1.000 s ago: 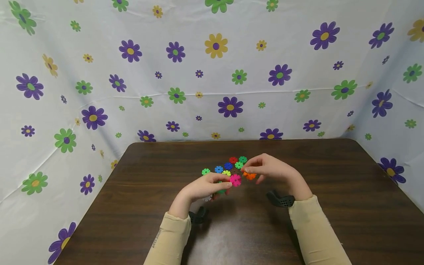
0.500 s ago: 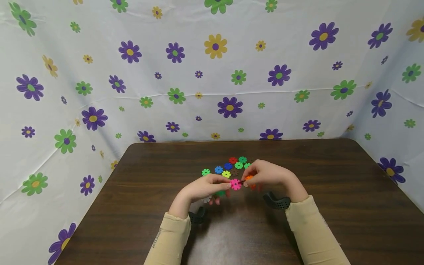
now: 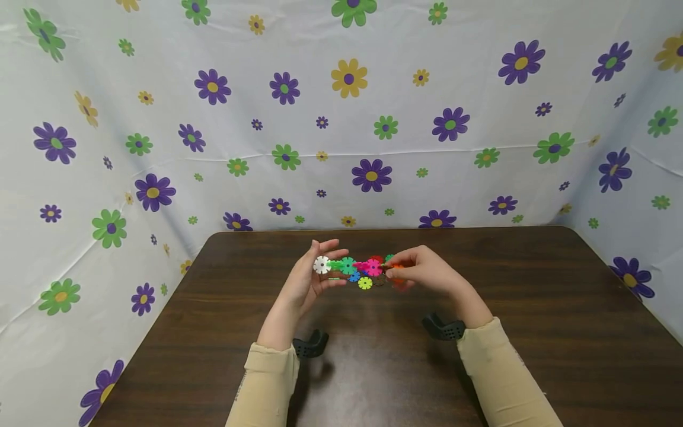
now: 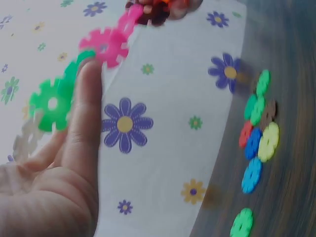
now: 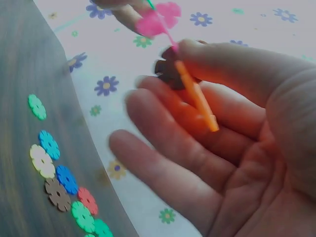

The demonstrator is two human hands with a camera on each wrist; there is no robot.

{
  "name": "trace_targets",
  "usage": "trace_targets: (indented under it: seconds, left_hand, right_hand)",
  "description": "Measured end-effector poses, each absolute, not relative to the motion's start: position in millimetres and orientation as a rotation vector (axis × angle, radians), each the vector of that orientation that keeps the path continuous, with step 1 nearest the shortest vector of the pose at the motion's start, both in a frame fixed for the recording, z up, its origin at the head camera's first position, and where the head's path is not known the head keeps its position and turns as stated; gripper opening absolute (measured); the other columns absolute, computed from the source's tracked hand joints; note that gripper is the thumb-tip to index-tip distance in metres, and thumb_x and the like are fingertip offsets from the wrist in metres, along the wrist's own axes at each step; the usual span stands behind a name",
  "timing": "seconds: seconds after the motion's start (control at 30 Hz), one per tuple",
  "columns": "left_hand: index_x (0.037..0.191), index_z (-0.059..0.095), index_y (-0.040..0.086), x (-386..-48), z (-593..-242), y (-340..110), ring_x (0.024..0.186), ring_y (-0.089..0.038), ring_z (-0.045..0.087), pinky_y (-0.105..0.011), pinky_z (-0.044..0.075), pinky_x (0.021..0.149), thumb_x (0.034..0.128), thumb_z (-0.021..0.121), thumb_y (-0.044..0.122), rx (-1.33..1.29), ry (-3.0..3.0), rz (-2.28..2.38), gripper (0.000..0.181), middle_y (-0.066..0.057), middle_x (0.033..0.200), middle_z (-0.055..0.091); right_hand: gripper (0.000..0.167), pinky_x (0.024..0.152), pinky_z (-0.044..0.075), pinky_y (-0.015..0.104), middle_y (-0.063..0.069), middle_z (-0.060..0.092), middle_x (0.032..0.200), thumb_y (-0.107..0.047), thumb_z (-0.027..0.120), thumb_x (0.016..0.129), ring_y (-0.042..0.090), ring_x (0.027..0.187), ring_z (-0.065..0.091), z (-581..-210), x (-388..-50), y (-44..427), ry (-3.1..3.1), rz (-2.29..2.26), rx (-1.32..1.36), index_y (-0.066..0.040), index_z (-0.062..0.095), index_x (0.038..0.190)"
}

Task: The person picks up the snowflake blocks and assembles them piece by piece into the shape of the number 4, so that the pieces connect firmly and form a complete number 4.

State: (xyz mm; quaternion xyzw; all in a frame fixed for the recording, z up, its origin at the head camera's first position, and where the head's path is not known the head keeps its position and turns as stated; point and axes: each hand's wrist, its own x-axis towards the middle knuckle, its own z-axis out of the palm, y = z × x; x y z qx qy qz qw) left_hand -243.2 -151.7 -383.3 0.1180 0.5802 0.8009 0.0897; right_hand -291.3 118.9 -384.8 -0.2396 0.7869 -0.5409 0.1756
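A chain of interlocking plastic discs [image 3: 373, 267] is held up above the table between both hands. From left to right it runs white [image 3: 322, 264], green, pink, brown [image 5: 168, 74] and orange [image 5: 197, 96]. My right hand [image 3: 429, 274] pinches the brown disc between thumb and fingers, while the orange one projects over the palm in the right wrist view. At the white and green end, my left hand [image 3: 299, 284] supports the chain with its fingers extended and palm turned up. One straight finger lies along the green discs [image 4: 51, 102] in the left wrist view.
Several loose discs lie on the dark wooden table [image 3: 229, 308] beneath the chain, among them a yellow [image 4: 268, 142], a light blue [image 4: 252, 175] and a red one [image 4: 246, 133]. A flowered cloth [image 3: 341, 118] hangs behind and beside the table.
The left hand has turned palm up and risen, its fingers spreading, so the chain's white and green end shows. The right hand has brought the brown disc to the pink one and lifted slightly.
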Motion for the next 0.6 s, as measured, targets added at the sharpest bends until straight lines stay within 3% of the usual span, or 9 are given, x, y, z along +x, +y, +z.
trace_targets:
  seconds: [0.2, 0.33, 0.6]
  left_hand:
    - [0.143, 0.038, 0.004, -242, -385, -144, 0.099, -0.023, 0.067, -0.035, 0.054, 0.085, 0.1009, 0.048, 0.043, 0.352, 1.479, 2.671, 0.058, -0.021, 0.135, 0.050]
    - [0.137, 0.042, -0.002, -242, -387, -135, 0.111, -0.027, 0.062, -0.038, 0.049, 0.093, 0.1032, 0.047, 0.033, 0.319, 1.509, 2.683, 0.049, -0.018, 0.127, 0.055]
    - [0.142, 0.041, -0.002, -243, -391, -124, 0.122, -0.030, 0.054, -0.037, 0.042, 0.102, 0.1044, 0.041, 0.036, 0.275, 1.627, 2.594, 0.054, -0.022, 0.139, 0.049]
  right_hand:
    - [0.032, 0.070, 0.056, 0.048, 0.015, 0.069, 0.092, -0.019, 0.072, 0.089, 0.033, 0.075, 0.068, -381, -284, 104, 2.309, -1.682, -0.605, 0.004, 0.069, 0.111]
    - [0.034, 0.069, 0.057, 0.046, 0.017, 0.069, 0.094, -0.018, 0.073, 0.088, 0.038, 0.075, 0.067, -381, -277, 89, 2.317, -1.809, -0.572, 0.004, 0.069, 0.113]
    - [0.033, 0.064, 0.058, 0.036, 0.010, 0.070, 0.084, -0.016, 0.077, 0.084, 0.028, 0.067, 0.067, -387, -265, 66, 2.415, -1.798, -0.612, 0.001, 0.071, 0.112]
